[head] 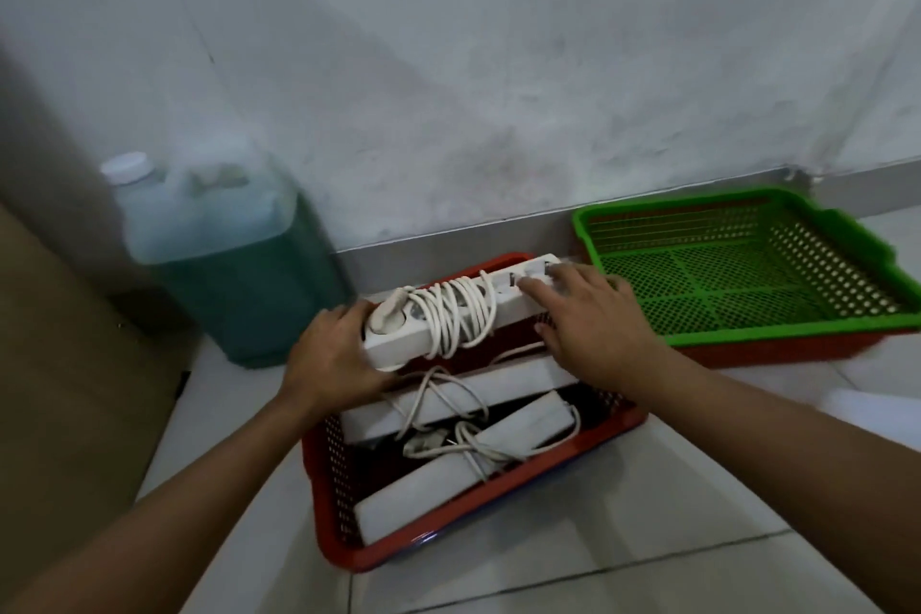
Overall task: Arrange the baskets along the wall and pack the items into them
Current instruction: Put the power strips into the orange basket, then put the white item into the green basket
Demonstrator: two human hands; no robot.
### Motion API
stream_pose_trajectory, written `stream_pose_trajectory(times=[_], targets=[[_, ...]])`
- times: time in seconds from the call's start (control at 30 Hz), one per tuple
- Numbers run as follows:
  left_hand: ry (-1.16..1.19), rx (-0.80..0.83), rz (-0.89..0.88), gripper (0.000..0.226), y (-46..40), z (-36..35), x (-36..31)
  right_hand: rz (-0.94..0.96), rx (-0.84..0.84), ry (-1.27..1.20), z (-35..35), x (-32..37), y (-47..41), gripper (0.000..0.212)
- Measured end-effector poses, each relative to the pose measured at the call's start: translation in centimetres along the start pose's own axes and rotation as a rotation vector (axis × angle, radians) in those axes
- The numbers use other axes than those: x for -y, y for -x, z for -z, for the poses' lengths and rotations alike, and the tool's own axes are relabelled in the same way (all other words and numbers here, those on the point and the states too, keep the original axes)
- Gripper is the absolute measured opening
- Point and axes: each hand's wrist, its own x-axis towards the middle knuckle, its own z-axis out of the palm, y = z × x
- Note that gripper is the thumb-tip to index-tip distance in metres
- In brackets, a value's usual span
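Note:
A red perforated basket (333, 474) sits on the tiled floor by the wall, holding several white power strips (518, 429) with loose cords. A further white power strip (448, 314) with its cord wound around it lies across the basket's far end. My left hand (329, 354) grips its left end. My right hand (593, 324) rests on its right end with fingers spread. To the right, a green perforated basket (747, 334) with nothing in it sits stacked on another red one (777, 354).
A large jug (234, 264) of green liquid with a white cap stands against the wall to the left of the red basket. A brown cardboard surface (65, 364) fills the far left. A white object (877, 409) shows at the right edge.

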Motion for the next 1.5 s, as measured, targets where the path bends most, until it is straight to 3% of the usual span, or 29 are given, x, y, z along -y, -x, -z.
stream_pose_trajectory(times=[0.1,0.17,0.23,0.37,0.53,0.7,0.83,0.93,1.03,1.23,1.37,1.5], targets=[[-0.066,0.125,0.025,0.089,-0.3,-1.4,1.5,-0.021,0.143,-0.065,-2.5,1.3,-1.2,0.054],[-0.065,0.149,0.093,0.081,-0.3,-2.3,1.5,-0.047,0.316,-0.080,-4.4,1.8,-0.6,0.054],[-0.090,0.163,0.061,0.074,-0.2,-3.1,0.8,-0.046,0.372,-0.069,-6.2,1.8,0.7,0.055],[-0.178,0.164,-0.061,0.078,0.4,-4.1,-0.4,-0.044,0.278,-0.136,-7.1,1.1,1.9,0.053],[-0.256,0.173,-0.074,0.084,1.2,-4.6,-0.8,-0.057,0.228,-0.211,-6.8,1.3,2.3,0.053],[-0.323,0.356,0.019,0.063,-0.2,-3.5,-2.8,-0.074,0.159,-0.224,-5.9,1.2,3.1,0.046],[-0.416,0.651,0.171,0.075,-2.5,-1.4,-5.6,-0.005,0.144,-0.183,-4.6,0.0,4.8,0.044],[-0.378,0.629,0.245,0.085,-3.0,-0.7,-8.9,0.074,0.144,-0.130,-3.5,-1.3,6.6,0.039],[-0.399,0.515,0.051,0.080,-2.7,-0.5,-14.2,0.120,0.132,-0.065,-2.5,-2.9,8.5,0.040],[-0.334,0.494,-0.355,0.067,-4.2,0.4,-27.4,0.165,0.150,-0.014,-0.5,-6.8,12.3,0.040],[-0.334,0.542,-0.523,0.052,-5.5,-0.6,-35.0,0.000,0.174,0.028,0.3,-11.1,15.7,0.044],[-0.337,0.654,-0.548,0.047,-5.3,-4.0,-39.8,-0.233,0.249,0.071,0.2,-16.3,20.4,0.051]])
